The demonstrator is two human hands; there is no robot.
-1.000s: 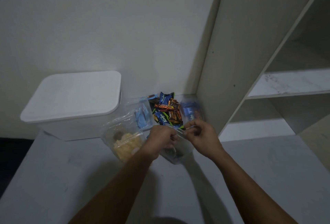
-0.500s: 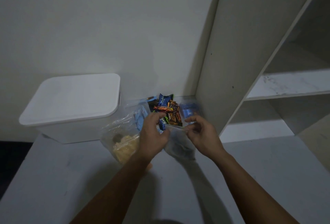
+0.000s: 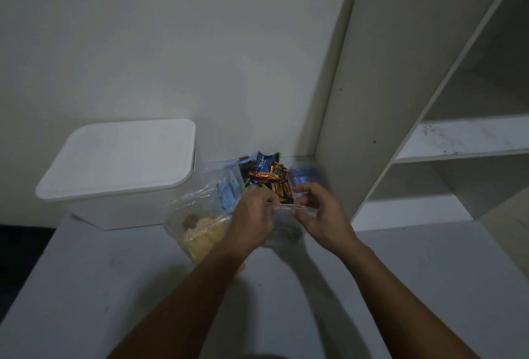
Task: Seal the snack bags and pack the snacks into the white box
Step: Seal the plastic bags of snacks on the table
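The white box (image 3: 114, 158), lid on, holds nothing yet. Right of it lie a chip bag (image 3: 200, 230) and loose snacks (image 3: 267, 172). Nearer, the left hand (image 3: 253, 220) and right hand (image 3: 320, 215) pinch a clear bag (image 3: 283, 234) along its top edge, sealing it.

**Both hands pinch a clear bag's top edge**

The left hand (image 3: 253, 217) and right hand (image 3: 320, 215) pinch the top edge of a clear bag (image 3: 283, 232) above the table (image 3: 400, 287). Left lies a bag of yellow snacks (image 3: 200, 232); behind, wrapped candies (image 3: 267, 175). The white box (image 3: 120, 170) stands lidded.
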